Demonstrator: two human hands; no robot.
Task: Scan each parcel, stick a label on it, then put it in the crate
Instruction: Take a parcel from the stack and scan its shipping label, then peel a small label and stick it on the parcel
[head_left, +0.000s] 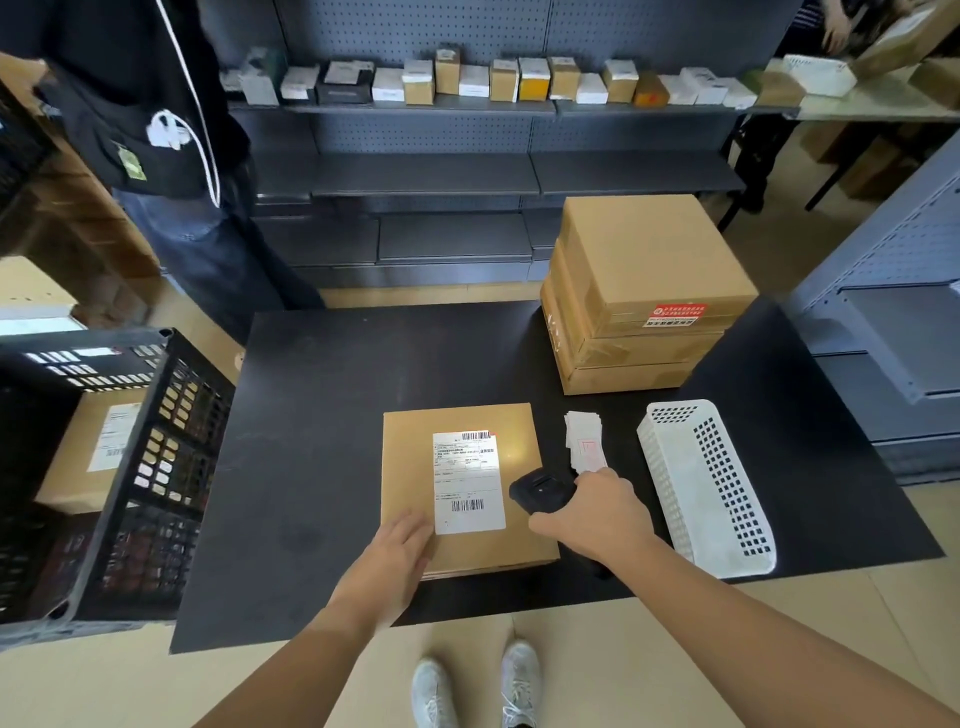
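Note:
A flat brown parcel (519, 452) lies on the black table (332, 415) in front of me, with a white shipping label (467, 480) on its top. My left hand (395, 556) rests flat on the parcel's near left corner. My right hand (597, 514) grips a black handheld scanner (540, 488) at the parcel's right edge, its head turned toward the label, where a bright patch of light falls. A small stack of white labels (584, 439) lies just beyond the scanner. The black crate (156, 467) stands at the left and holds one labelled parcel (88, 452).
A stack of brown parcels (639, 291) sits at the table's far right. A white perforated basket (706, 488) stands to the right of my right hand. Another person in dark clothes (156, 130) stands at the far left. Grey shelving with small boxes (467, 78) runs behind the table.

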